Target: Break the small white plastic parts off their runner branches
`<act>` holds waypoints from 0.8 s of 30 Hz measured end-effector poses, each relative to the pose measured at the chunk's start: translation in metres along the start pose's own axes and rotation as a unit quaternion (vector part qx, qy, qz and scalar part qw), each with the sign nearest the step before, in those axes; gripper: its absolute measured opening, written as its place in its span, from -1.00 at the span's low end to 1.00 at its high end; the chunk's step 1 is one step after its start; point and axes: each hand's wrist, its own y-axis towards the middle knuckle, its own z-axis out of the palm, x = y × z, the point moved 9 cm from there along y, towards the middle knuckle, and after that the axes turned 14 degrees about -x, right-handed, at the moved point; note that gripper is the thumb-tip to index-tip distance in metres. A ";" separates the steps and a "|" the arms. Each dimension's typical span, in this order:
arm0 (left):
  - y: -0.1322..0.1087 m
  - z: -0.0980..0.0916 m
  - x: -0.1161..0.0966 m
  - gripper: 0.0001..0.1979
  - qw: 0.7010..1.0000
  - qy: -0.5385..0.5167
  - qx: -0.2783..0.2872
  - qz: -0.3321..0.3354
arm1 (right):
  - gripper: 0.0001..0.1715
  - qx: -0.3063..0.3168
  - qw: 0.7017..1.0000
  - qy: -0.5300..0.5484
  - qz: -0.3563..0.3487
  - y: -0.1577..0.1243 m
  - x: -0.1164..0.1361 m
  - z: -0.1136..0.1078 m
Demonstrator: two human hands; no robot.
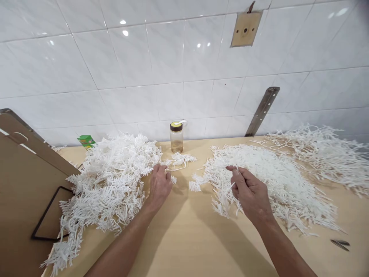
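Observation:
My left hand [160, 184] is at the right edge of a tall heap of white branched strands [115, 177], with its fingers curled in. A small white tuft [173, 179] shows beside its thumb; what the fingers hold is hidden. My right hand [252, 192] pinches a thin white strand [233, 185] between thumb and fingers. It is over the near left part of a flatter spread of short white strands [276, 181]. Between the hands lie a few loose white pieces [196, 184], with another small bunch [181, 158] behind them.
A bottle with a dark lid [177, 137] stands by the tiled wall. Longer white strands [325, 150] lie at far right, and small metal snips [340, 244] near the right front. A brown board [25, 192] rises at left, beside a green box [86, 141]. A metal bracket [263, 111] leans on the wall.

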 end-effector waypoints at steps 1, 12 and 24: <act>-0.002 0.000 -0.006 -0.79 1.000 -0.009 0.001 0.017 | -0.53 0.005 1.000 -0.002 0.002 -0.001 -0.001 0.001; -0.048 0.012 -0.077 -0.91 0.970 -0.184 0.160 -0.012 | -0.47 0.081 0.995 -0.055 -0.005 -0.014 -0.011 0.020; -0.091 0.072 -0.032 -0.64 0.877 -0.262 0.290 -0.279 | -0.62 0.126 0.936 -0.172 -0.280 -0.067 -0.002 0.066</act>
